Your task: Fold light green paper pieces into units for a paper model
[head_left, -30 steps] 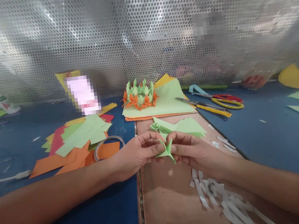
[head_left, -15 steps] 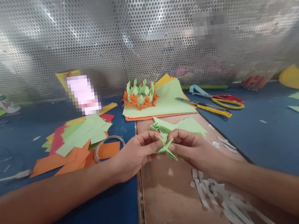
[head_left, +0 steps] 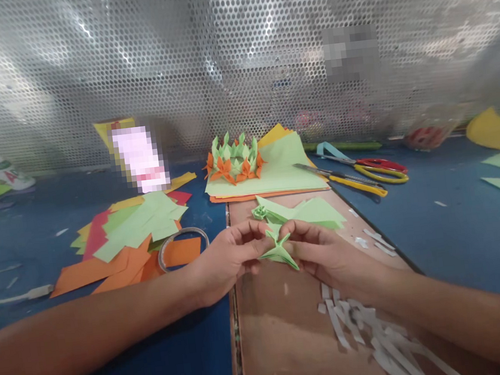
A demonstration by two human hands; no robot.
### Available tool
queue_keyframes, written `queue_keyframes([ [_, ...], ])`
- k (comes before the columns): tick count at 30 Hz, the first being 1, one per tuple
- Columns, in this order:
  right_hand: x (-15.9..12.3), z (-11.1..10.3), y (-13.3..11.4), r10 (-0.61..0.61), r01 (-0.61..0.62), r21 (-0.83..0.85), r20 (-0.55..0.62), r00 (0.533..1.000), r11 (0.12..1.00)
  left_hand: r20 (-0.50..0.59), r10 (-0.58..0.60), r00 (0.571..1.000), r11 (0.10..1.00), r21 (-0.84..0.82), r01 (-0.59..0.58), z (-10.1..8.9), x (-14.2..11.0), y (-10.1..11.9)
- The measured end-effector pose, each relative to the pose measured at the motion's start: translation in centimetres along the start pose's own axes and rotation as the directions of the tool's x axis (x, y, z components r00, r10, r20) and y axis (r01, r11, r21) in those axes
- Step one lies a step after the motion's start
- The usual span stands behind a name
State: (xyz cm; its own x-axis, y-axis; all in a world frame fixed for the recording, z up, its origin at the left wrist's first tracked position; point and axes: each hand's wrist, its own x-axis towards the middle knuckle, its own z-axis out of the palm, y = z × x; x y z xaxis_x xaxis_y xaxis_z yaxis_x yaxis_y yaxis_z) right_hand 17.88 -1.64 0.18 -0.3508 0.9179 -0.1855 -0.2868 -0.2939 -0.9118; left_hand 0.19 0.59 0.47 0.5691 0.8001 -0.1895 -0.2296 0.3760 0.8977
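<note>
A light green folded paper piece [head_left: 279, 250] with pointed arms is held between both hands, above the brown board [head_left: 285, 340]. My left hand [head_left: 226, 262] pinches its left side between thumb and fingers. On the other side, my right hand [head_left: 322, 248] grips it, also with thumb and fingers. Parts of the piece are hidden behind the fingertips. Just beyond the hands lie light green paper sheets [head_left: 316, 211] and a small green folded paper flower [head_left: 259, 211].
An orange and green folded paper ring [head_left: 238, 159] sits on stacked paper [head_left: 293, 167]. Scissors [head_left: 383, 166] and a yellow-handled cutter [head_left: 358, 184] lie right. At left are a tape roll [head_left: 162, 259], orange paper [head_left: 92, 268] and a glue bottle [head_left: 1, 167]. White strips [head_left: 360, 322] lie nearer.
The pointed arms of the green paper piece have opened or tilted slightly, so more of its flat surface shows. Both hands stay in nearly the same place.
</note>
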Motion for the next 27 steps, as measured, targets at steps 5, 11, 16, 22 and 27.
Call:
queue_keyframes([
  [5, -0.28, 0.21, -0.31, 0.037, -0.037, 0.027, 0.023, 0.999, 0.999, -0.018, 0.004, 1.0, 1.0, 0.015, -0.003, 0.09, -0.07, -0.01],
  [11, -0.31, 0.27, -0.35, 0.053, -0.052, -0.008, 0.018, 0.998, 0.999, 0.032, 0.066, 0.997, 0.994, 0.084, -0.069, 0.1, -0.05, -0.45],
  [16, -0.2, -0.05, -0.15, 0.058, -0.056, -0.048, 0.038, 0.998, 0.997, 0.065, 0.106, 0.992, 0.97, 0.211, -0.117, 0.36, -0.31, -0.49],
  [22, -0.27, -0.01, 0.33, 0.029, -0.027, -0.076, 0.028, 0.999, 0.997, 0.054, 0.124, 0.991, 0.95, 0.283, -0.134, 0.79, -0.69, -0.44],
  [27, -0.38, 0.49, 0.4, -0.01, 0.007, -0.084, -0.033, 0.999, 0.996, 0.02, 0.1, 0.995, 0.972, 0.212, -0.102, 0.91, -0.59, -0.34],
])
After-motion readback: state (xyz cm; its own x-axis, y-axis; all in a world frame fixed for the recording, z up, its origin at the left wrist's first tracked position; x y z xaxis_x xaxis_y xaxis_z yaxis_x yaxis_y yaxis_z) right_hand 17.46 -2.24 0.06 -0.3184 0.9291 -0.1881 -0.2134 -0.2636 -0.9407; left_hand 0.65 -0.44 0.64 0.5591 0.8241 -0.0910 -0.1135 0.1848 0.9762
